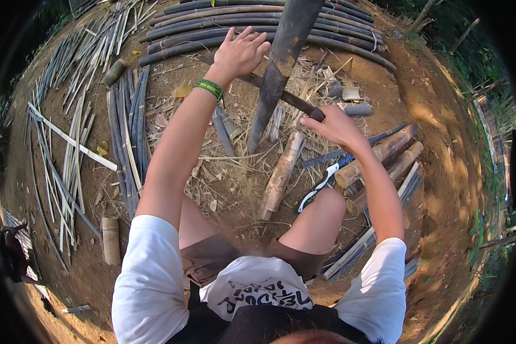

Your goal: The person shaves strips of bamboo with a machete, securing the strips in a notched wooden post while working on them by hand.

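Note:
My right hand (338,127) is closed around the handle of a long dark-bladed machete (297,102). Its blade lies across a dark bamboo pole (272,86), which slants from the top of the picture down to the ground; how deep the edge sits in it I cannot tell. My left hand (242,53), with a green wristband (210,88), has its fingers spread beside the pole, over the blade's far part. Whether the palm touches the blade is hidden. Below the pole a short, rough wooden log (284,175) lies on the ground between my knees.
Long bamboo poles (223,26) are stacked across the far side. Split bamboo strips (69,155) spread over the left. By my right knee lie a saw with a white handle (321,184) and cut bamboo lengths (378,155). Shavings (178,132) litter the dirt.

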Demonstrator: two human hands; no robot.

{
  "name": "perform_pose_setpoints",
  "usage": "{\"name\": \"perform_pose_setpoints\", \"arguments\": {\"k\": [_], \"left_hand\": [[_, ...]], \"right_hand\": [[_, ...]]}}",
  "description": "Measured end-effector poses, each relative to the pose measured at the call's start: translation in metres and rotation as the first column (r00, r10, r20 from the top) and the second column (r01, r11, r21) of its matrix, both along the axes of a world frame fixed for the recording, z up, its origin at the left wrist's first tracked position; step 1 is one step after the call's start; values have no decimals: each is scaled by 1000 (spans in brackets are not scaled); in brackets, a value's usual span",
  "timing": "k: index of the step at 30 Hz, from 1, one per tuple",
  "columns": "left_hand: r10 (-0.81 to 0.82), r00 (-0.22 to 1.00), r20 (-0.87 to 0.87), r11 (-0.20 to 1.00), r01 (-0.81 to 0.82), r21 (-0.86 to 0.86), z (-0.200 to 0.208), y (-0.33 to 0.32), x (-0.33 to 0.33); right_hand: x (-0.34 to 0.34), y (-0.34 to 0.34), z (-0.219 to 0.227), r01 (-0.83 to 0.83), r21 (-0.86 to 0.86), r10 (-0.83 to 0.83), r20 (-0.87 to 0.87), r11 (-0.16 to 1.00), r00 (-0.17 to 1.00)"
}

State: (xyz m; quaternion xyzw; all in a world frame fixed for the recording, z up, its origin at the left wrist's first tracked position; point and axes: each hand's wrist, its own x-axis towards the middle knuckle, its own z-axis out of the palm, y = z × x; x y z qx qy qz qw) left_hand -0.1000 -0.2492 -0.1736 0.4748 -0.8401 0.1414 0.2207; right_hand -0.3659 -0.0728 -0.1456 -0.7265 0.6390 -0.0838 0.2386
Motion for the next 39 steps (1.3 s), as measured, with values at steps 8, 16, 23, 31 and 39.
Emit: {"name": "perform_pose_setpoints", "arguments": {"k": [8, 16, 23, 31, 39], "left_hand": [[52, 991, -125, 983, -28, 184, -73, 12, -39], [-145, 415, -898, 936, 353, 12, -13, 14, -9], [-399, 238, -885, 917, 96, -388, 165, 197, -53], [-419, 505, -755, 675, -383, -631, 152, 153, -37], [-521, 236, -820, 852, 82, -517, 139, 149, -9]], "right_hand": [[-37, -6, -47, -65, -20, 63, -107, 998, 992], [4, 24, -34, -36, 9, 37, -23, 999, 999], [59, 89, -72, 75, 196, -135, 312, 978, 941], [87, 74, -152, 284, 255, -354, 291, 924, 889], [25, 57, -139, -60, 438, -260, 633, 897, 729]]}}
